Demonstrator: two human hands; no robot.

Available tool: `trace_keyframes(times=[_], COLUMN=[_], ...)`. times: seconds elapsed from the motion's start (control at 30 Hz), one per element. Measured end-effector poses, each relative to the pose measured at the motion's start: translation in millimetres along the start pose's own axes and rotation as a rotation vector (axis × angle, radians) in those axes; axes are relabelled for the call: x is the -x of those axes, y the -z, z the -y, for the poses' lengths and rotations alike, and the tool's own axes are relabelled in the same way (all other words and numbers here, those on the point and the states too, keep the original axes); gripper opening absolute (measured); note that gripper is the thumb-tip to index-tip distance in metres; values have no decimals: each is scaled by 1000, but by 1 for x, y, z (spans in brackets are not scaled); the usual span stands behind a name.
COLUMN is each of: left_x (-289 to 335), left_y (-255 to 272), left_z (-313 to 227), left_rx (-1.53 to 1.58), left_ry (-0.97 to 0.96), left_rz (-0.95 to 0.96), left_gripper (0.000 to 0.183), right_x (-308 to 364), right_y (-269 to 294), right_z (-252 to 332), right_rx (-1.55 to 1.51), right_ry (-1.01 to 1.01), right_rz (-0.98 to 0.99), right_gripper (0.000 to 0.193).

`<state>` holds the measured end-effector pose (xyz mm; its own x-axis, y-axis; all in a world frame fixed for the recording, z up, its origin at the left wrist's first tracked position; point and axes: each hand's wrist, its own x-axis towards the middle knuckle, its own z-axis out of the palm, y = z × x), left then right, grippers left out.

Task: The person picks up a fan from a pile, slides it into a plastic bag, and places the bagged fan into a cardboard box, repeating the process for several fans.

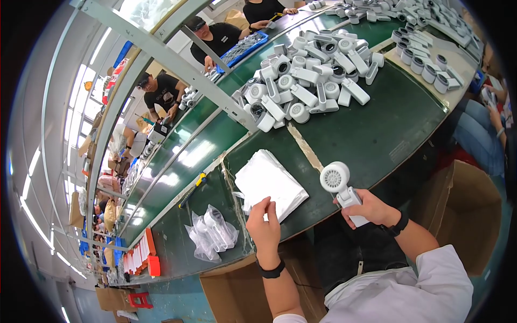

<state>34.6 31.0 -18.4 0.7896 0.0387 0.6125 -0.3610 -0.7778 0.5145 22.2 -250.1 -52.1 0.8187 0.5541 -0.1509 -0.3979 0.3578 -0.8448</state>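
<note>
In my right hand (371, 209) is a small white handheld fan (335, 176), gripped by its handle, its round grille head tilted up over the table edge. My left hand (264, 225) is at the near left corner of a stack of thin white plastic bags (269, 180). Its thumb and fingertips are drawn together in a pinch; I cannot make out whether a bag is between them. Left of that hand, a few fans in clear plastic bags (212, 232) lie on the green table.
A big heap of white fans (312, 72) covers the table's far part, with more fans on a board (431, 62) at right. A yellow-black cutter (193, 189) lies at left, near an orange box (153, 265). Cardboard boxes (463, 215) flank me. Co-workers sit across the table.
</note>
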Motion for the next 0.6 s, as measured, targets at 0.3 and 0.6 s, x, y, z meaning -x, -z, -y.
trace_keyframes(times=[0.3,0.6], left_x=[8,13], left_y=[7,9], left_z=[-17,-25], left_rx=[531,543], left_ry=[394,498], left_rz=[100,147], left_gripper=[16,14], right_x=[5,-12], right_y=[-20,-37], right_z=[5,32], right_rx=[483,584], right_ry=[-128,-201], right_rz=[423,449], right_gripper=[41,93])
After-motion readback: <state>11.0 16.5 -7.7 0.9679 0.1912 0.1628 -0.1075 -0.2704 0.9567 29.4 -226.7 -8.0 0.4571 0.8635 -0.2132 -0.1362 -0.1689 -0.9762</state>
